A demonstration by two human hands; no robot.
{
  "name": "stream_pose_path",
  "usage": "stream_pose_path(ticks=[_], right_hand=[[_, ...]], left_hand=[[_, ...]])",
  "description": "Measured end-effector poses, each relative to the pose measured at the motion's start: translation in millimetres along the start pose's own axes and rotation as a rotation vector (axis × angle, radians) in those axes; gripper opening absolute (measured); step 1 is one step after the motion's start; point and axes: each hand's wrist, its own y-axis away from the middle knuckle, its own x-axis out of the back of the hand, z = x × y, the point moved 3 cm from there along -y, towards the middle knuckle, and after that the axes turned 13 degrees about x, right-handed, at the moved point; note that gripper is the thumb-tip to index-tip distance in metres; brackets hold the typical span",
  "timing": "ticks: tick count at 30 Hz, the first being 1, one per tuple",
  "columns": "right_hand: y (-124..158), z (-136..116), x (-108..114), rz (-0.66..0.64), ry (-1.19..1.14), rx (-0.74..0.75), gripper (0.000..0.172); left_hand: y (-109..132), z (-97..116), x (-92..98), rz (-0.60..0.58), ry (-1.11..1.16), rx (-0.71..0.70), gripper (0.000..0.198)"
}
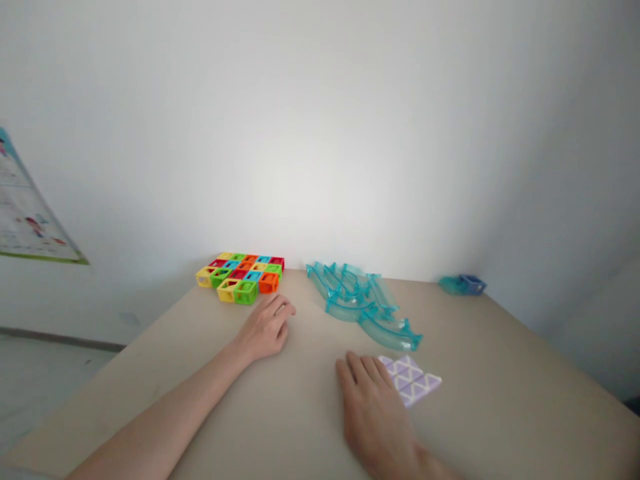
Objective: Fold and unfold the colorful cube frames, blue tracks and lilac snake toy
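Note:
My left hand point(266, 329) lies on the beige table point(500, 400) with its fingers loosely curled, holding nothing, just below a block of coloured open cubes point(243, 272). My right hand point(373, 407) rests flat on the table, fingers stretched out, its fingertips touching the left edge of a pale purple tile of triangles point(413, 380). A pile of clear teal curved track pieces point(363, 303) lies beyond the right hand.
A small blue and teal piece point(463, 285) sits at the table's far right corner. A white wall stands behind the table. A poster point(27, 213) hangs on the wall at the left. The floor shows beyond the table's left edge.

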Motion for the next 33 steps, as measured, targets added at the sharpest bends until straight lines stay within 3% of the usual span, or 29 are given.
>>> stream_pose_path(ticks=[5,8,11,13,15,18,20,27,33], right_hand=[[56,55,10,0.147,0.056,0.023,0.05],[61,82,19,0.182,0.05,0.031,0.041],[32,86,26,0.228,0.042,0.038,0.033],[-3,76,26,0.276,0.0,0.044,0.034],[-45,60,16,0.247,-0.04,0.036,0.038],[-99,45,-5,0.195,0.043,-0.142,0.044],[-121,41,-18,0.158,0.064,-0.243,0.046],[-131,33,-31,0.109,0.02,-0.131,0.038],[-134,30,-26,0.107,-0.012,-0.062,0.043]], left_hand=[[-2,12,-13.3,-0.103,-0.052,0.151,0.017],[-8,19,-18.2,-0.095,-0.187,0.285,0.016],[-14,30,-24.2,-0.084,-0.266,0.415,0.017],[-17,38,-28.7,-0.103,-0.244,0.418,0.017],[-18,41,-31.2,-0.125,-0.161,0.377,0.017],[-16,31,-29.8,-0.114,0.05,0.344,0.025],[-15,20,-27.6,-0.076,0.185,0.352,0.035],[-33,4,-37.5,0.017,0.279,0.227,0.079],[-48,-1,-49.0,-0.051,0.319,0.226,0.071]])
